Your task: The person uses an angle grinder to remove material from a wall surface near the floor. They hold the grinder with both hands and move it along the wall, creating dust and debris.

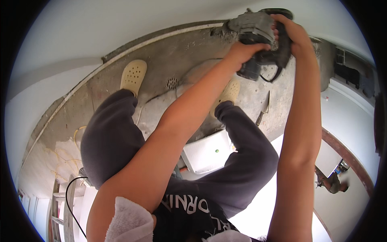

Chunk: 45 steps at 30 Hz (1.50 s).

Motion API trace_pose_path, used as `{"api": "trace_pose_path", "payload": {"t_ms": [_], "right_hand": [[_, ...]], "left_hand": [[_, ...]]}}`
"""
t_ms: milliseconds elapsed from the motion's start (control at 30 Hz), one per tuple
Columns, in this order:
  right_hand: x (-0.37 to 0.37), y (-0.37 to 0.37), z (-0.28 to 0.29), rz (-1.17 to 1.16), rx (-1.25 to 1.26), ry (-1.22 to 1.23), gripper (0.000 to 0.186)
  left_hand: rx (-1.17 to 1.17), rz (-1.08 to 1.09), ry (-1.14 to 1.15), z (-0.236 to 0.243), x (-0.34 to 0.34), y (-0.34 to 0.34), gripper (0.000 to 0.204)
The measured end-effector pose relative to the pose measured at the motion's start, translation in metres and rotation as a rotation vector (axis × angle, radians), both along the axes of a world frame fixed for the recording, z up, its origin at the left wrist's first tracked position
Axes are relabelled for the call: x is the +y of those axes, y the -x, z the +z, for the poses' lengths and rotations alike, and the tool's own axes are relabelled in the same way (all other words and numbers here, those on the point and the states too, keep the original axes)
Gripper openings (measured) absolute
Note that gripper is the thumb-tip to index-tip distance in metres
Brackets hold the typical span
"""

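Both of my hands hold a grey and black rotary hammer [260,30] at the foot of the wall, at the top of the view. My right hand [292,33] is wrapped round its black rear handle. Against the body's near side, my left hand [246,54] is closed, its thumb lying along the housing. The tool's nose points left along the wall base, where pale dust and crumbs lie. Its bit is hard to make out. On the floor near my foot lies a knife-like blade [265,108] with a dark handle.
My feet wear cream clogs [134,76] on dusty concrete, with a round drain grate [172,83] between them. A white tub [207,155] stands between my legs. A ladder [54,209] and yellow cord [76,161] are at the left. Another person [335,183] appears far right.
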State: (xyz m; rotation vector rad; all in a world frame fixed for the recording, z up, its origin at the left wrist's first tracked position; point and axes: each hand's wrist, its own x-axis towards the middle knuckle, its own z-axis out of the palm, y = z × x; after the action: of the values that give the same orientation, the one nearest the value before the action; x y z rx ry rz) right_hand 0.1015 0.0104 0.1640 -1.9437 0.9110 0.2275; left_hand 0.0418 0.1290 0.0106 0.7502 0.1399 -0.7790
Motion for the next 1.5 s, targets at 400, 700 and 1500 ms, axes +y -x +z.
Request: {"api": "trace_pose_path", "payload": {"t_ms": [400, 700, 1500], "right_hand": [[0.071, 0.082, 0.055, 0.0, -0.125, 0.066, 0.034], [0.1, 0.058, 0.009, 0.07, -0.102, 0.073, 0.032], [0.107, 0.037, -0.002, 0.335, 0.146, 0.255, 0.035]], "left_hand": [[-0.102, -0.078, -0.149, 0.035, 0.041, 0.056, 0.059], [0.02, -0.016, -0.035, 0.002, 0.065, 0.048, 0.047], [0.025, 0.159, -0.011, -0.014, 0.049, 0.055, 0.045]]}}
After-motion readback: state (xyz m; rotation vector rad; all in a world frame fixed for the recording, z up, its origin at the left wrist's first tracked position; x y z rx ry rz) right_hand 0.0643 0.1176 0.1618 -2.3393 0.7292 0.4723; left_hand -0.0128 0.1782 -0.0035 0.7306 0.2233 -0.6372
